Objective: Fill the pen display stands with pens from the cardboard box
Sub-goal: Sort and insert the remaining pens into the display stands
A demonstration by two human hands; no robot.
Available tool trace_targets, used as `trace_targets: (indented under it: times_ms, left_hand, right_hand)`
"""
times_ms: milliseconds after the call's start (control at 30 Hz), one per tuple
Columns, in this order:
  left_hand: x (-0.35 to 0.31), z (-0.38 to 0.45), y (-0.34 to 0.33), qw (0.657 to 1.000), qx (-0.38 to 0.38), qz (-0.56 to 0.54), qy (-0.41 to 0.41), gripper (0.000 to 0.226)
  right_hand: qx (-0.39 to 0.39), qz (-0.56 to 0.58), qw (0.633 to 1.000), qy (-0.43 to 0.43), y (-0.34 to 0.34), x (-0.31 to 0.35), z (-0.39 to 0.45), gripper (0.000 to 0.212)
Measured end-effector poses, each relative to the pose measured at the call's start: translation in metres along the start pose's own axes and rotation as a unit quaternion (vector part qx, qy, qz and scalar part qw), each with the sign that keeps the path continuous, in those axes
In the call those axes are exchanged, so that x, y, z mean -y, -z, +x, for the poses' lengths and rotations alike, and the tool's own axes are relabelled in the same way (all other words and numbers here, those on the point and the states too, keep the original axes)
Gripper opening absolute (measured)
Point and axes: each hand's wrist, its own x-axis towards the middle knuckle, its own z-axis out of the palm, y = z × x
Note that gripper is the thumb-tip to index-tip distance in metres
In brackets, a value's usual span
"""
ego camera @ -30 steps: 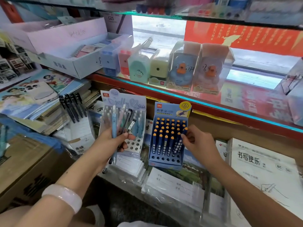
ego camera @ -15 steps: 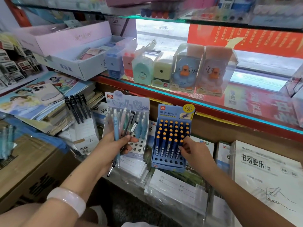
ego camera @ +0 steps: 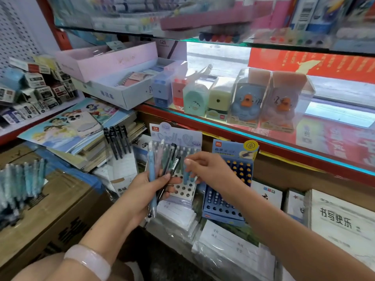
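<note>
My left hand (ego camera: 142, 191) grips a bundle of pens (ego camera: 151, 165), pastel ones and a black one, upright in front of the lavender display stand (ego camera: 176, 134). That stand holds a few pens and shows several bare holes low down. My right hand (ego camera: 213, 171) hovers between the two stands with loosely curled fingers, its fingertips close to the tops of the bundled pens and nothing visible in it. It hides part of the blue display stand (ego camera: 223, 209), which is filled with orange-tipped pens. The cardboard box (ego camera: 50, 209) sits at the left with wrapped blue pens (ego camera: 20, 179) lying on it.
Black pens (ego camera: 117, 140) stand in a white holder left of the lavender stand. A phone (ego camera: 85, 122) lies on stacked notebooks behind it. Boxed sharpeners and duck toys (ego camera: 247, 102) line the glass shelf above. Wrapped exercise books (ego camera: 341, 222) lie under and right of the stands.
My right hand has left the blue stand and moved left and up toward the pens in my left hand. The left hand raised its bundle slightly. The camera tilted upward.
</note>
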Motion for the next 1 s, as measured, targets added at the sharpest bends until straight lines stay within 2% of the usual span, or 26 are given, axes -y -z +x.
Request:
trace_targets:
  times_ms: [267,433,533,700,1000]
  left_hand:
    - [-0.006,-0.004,0.033,0.999,-0.045,-0.010,0.001,0.015]
    - [-0.014,0.006,0.073,0.983,-0.183,-0.018,0.009,0.014]
    - [-0.023,0.013,0.102,0.969,-0.247,-0.017,-0.010,0.017]
    - [-0.034,0.023,0.132,0.963,-0.264,-0.030,-0.048,0.017]
    - [-0.031,0.030,0.154,0.961,-0.269,0.006,-0.062,0.011]
  right_hand:
    - [0.039,0.119,0.992,-0.013,-0.039,0.017,0.030,0.008]
    - [-0.017,0.141,0.989,0.043,-0.033,0.044,0.058,0.009]
    - [-0.075,0.078,0.992,0.066,-0.038,0.058,0.093,0.014]
    - [-0.135,-0.065,0.980,0.134,-0.079,0.065,0.147,0.006]
    - [-0.092,-0.168,0.967,0.168,-0.129,0.036,0.194,0.009]
